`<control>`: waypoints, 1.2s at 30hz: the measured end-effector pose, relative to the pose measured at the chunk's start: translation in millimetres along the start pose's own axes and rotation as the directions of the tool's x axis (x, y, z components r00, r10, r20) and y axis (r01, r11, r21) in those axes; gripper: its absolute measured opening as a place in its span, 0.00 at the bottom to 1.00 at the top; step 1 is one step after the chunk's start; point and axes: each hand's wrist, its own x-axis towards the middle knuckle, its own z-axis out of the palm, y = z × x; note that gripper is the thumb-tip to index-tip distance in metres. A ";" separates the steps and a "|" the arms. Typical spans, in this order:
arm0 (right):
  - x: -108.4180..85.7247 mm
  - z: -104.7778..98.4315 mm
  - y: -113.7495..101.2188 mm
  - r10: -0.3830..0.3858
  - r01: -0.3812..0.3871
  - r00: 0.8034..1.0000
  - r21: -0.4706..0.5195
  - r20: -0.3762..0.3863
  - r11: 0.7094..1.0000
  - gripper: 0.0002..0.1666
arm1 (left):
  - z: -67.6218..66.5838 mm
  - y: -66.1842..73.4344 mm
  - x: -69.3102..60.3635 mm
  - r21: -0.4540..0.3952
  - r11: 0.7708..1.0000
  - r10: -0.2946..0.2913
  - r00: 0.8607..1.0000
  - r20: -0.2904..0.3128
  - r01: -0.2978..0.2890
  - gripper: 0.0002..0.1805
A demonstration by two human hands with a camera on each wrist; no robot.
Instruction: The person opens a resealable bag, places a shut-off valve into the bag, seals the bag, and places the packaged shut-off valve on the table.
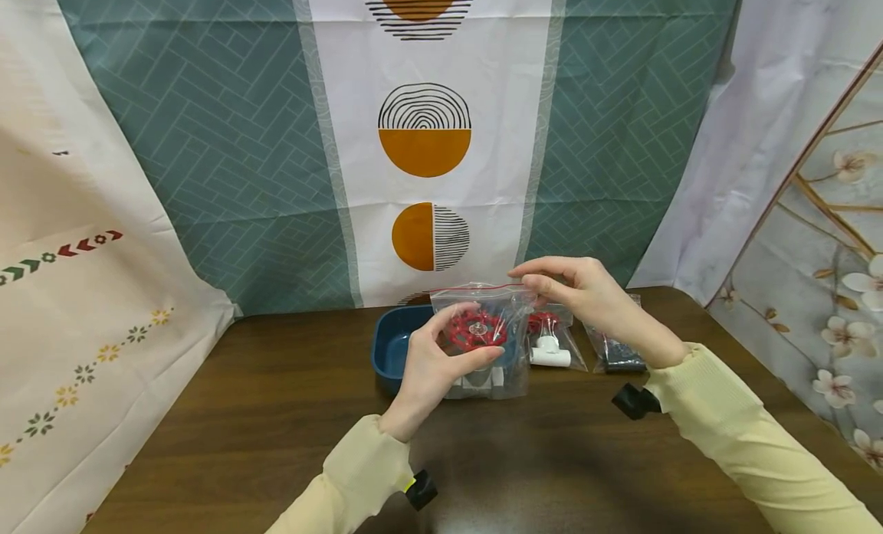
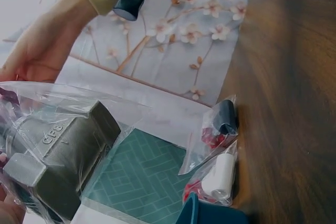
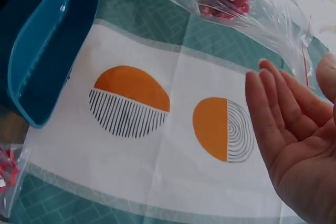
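Note:
A clear zip bag [image 1: 516, 369] with a red strip along its top stands raised above the table. Inside is a valve with a red handwheel [image 1: 478, 331] and a grey metal body [image 2: 68, 150] marked with raised letters. My left hand [image 1: 429, 365] grips the valve through the plastic, thumb on the near side and fingers around the wheel. My right hand [image 1: 586, 293] hovers at the bag's upper right corner. In the right wrist view its fingers [image 3: 268, 103] are nearly straight, with a gap to the thumb; whether they touch the plastic is unclear.
Behind the bag stands a blue bin [image 1: 388, 350]. To its right lie a bag with a white pipe-like fitting [image 1: 549, 354] and red handle, and another bag with a dark part [image 1: 621, 356]. Patterned cloth [image 1: 241, 135] hangs behind the brown table [image 1: 297, 411].

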 end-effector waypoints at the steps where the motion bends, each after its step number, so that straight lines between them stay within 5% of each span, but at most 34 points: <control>1: 0.3 1.4 0.5 0.004 -0.004 1.000 -0.010 0.003 1.000 0.14 | -0.3 0.0 -0.2 0.002 1.000 0.000 1.000 -0.002 0.000 0.28; 11: 5.6 14.1 -0.2 -0.013 0.013 1.000 0.018 0.020 1.000 0.15 | -1.2 1.7 0.8 0.013 1.000 -0.012 1.000 -0.002 0.012 0.28; 22: 8.0 17.9 0.7 0.046 -0.045 0.999 0.058 -0.022 0.997 0.09 | 0.5 32.3 -4.1 0.044 0.998 -0.041 0.999 -0.001 0.041 0.29; 36: 6.6 19.3 -2.8 0.123 -0.118 0.990 0.082 -0.067 0.990 0.10 | -0.1 32.6 -4.4 0.054 0.998 -0.044 0.999 0.008 0.044 0.29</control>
